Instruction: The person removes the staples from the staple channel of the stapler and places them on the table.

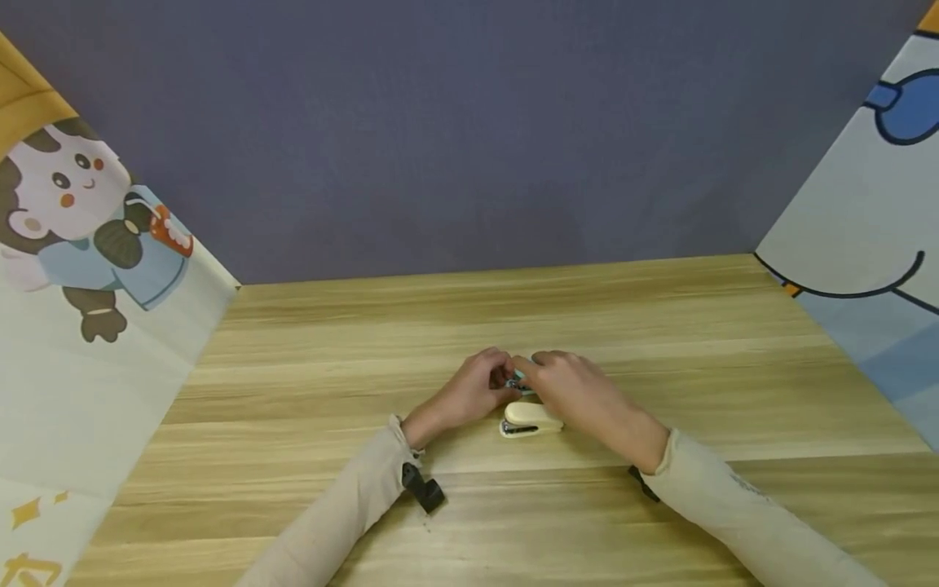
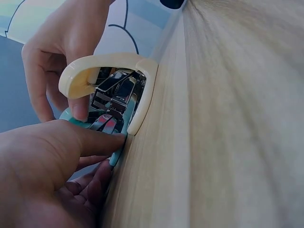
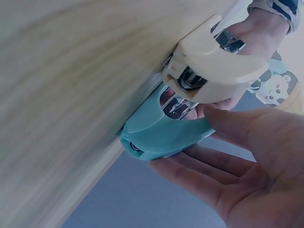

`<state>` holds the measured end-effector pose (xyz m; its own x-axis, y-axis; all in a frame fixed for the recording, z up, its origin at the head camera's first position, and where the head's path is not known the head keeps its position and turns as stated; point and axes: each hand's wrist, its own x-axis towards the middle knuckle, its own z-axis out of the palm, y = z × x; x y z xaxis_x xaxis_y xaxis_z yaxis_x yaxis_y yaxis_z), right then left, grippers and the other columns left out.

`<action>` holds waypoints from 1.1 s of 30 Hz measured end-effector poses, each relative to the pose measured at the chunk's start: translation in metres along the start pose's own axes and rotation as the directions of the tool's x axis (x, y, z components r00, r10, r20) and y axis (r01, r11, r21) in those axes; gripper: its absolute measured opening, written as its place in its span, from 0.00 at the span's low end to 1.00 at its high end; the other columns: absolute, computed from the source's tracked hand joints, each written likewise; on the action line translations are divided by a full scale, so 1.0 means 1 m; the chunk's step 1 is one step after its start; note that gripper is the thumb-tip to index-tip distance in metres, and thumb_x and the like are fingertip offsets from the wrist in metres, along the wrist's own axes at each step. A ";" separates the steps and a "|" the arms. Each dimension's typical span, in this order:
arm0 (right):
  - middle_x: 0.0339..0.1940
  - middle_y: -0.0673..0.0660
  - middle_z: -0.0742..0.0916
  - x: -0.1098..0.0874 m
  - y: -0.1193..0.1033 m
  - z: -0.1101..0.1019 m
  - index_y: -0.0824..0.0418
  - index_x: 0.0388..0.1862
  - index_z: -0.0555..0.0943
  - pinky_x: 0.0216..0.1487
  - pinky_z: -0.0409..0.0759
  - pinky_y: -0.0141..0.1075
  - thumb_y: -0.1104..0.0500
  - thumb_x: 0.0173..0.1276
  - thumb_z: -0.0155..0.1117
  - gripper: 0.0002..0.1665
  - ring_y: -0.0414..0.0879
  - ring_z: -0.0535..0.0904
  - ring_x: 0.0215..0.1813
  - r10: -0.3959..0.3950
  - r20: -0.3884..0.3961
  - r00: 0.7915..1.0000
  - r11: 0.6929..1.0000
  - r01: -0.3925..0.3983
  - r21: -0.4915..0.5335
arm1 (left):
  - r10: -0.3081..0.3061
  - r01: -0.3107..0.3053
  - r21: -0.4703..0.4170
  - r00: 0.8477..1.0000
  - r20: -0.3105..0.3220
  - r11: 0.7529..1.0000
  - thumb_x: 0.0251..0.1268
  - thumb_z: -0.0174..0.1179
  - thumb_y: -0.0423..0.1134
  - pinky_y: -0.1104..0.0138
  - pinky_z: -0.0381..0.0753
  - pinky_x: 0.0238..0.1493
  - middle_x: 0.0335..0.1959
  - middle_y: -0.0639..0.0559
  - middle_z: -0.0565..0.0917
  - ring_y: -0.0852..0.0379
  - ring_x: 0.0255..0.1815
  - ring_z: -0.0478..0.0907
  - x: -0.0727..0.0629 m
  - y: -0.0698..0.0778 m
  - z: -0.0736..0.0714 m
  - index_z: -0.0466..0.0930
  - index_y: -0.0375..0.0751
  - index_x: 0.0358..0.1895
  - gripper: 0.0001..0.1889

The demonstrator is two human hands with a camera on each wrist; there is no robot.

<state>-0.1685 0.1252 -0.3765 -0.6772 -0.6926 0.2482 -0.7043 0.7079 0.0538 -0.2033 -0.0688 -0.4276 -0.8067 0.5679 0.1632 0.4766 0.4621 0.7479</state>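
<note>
A teal stapler (image 1: pixel 517 377) (image 3: pixel 164 133) rests on the wooden table between the two hands. My left hand (image 1: pixel 469 390) (image 2: pixel 42 156) pinches the front end of its base, thumb on the near side. My right hand (image 1: pixel 583 395) (image 3: pixel 256 166) holds the upper cover, with the thumb on one side and fingers on the other. Metal parts show between cover and base. Just nearer to me, a cream stapler (image 1: pixel 531 413) (image 3: pixel 218 71) stands on the table, untouched by either hand as far as the views show. It partly hides the teal one in the left wrist view.
The wood-grain table (image 1: pixel 352 342) runs back to a dark blue-grey panel (image 1: pixel 469 147). Side panels with cartoon prints (image 1: pixel 95 220) stand left and right. A black wrist camera mount (image 1: pixel 423 487) hangs below the left sleeve, close to the tabletop.
</note>
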 end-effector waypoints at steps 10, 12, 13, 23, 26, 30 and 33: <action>0.33 0.56 0.87 -0.001 0.009 -0.001 0.63 0.55 0.80 0.25 0.75 0.25 0.64 0.69 0.67 0.17 0.36 0.75 0.23 0.042 -0.038 0.998 0.971 -0.032 0.236 | -0.001 0.001 0.002 1.000 0.026 1.000 0.62 0.68 0.31 0.69 0.77 0.38 0.36 0.48 0.77 0.56 0.36 0.74 -0.001 -0.001 -0.003 0.78 0.38 0.39 0.08; 0.35 0.57 0.87 -0.001 0.012 -0.002 0.63 0.56 0.80 0.25 0.73 0.24 0.62 0.71 0.65 0.16 0.34 0.73 0.23 0.056 -0.041 0.998 0.958 -0.042 0.283 | -0.005 0.005 0.003 1.000 0.027 1.000 0.63 0.68 0.31 0.69 0.77 0.39 0.36 0.48 0.77 0.56 0.36 0.74 -0.001 -0.001 -0.005 0.78 0.38 0.39 0.07; 0.36 0.57 0.88 -0.002 0.013 -0.003 0.63 0.57 0.80 0.25 0.73 0.24 0.61 0.72 0.64 0.16 0.33 0.72 0.23 0.062 -0.037 0.997 0.952 -0.048 0.304 | -0.004 0.004 0.003 1.000 0.026 1.000 0.63 0.68 0.31 0.68 0.77 0.39 0.36 0.48 0.77 0.56 0.36 0.74 -0.001 -0.001 -0.005 0.78 0.38 0.39 0.07; 0.45 0.58 0.88 -0.007 0.020 -0.004 0.60 0.60 0.80 0.25 0.74 0.29 0.57 0.76 0.59 0.17 0.31 0.66 0.17 0.118 -0.021 0.993 0.892 -0.096 0.443 | 0.027 -0.027 -0.002 0.999 0.030 1.000 0.63 0.68 0.31 0.67 0.77 0.38 0.36 0.46 0.77 0.56 0.36 0.74 0.000 -0.004 -0.003 0.78 0.37 0.39 0.07; 0.46 0.57 0.88 -0.008 0.022 -0.004 0.59 0.60 0.81 0.24 0.73 0.30 0.55 0.77 0.57 0.17 0.32 0.63 0.13 0.157 -0.015 0.987 0.856 -0.129 0.501 | 0.031 -0.031 0.000 0.999 0.026 1.000 0.62 0.68 0.31 0.67 0.77 0.38 0.35 0.48 0.76 0.56 0.36 0.74 0.001 -0.004 -0.003 0.78 0.37 0.39 0.07; 0.46 0.57 0.88 -0.008 0.027 -0.005 0.60 0.57 0.82 0.31 0.82 0.30 0.55 0.77 0.58 0.16 0.39 0.83 0.27 0.203 0.001 0.979 0.793 -0.165 0.587 | 0.035 -0.035 -0.007 0.999 0.021 0.999 0.61 0.68 0.30 0.68 0.76 0.39 0.35 0.47 0.76 0.55 0.36 0.74 0.001 -0.004 -0.003 0.78 0.37 0.39 0.08; 0.46 0.58 0.88 -0.009 0.030 -0.006 0.60 0.55 0.82 0.41 0.85 0.32 0.56 0.76 0.59 0.14 0.49 0.86 0.47 0.226 0.016 0.974 0.748 -0.184 0.638 | 0.035 -0.035 -0.011 0.999 0.021 0.999 0.61 0.68 0.30 0.68 0.76 0.39 0.36 0.47 0.77 0.55 0.37 0.74 0.001 -0.003 -0.003 0.78 0.36 0.39 0.08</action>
<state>-0.1824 0.1539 -0.3717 -0.8222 -0.5167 0.2388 -0.5381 0.5686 -0.6222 -0.2070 -0.0713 -0.4283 -0.7819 0.5982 0.1756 0.5005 0.4344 0.7489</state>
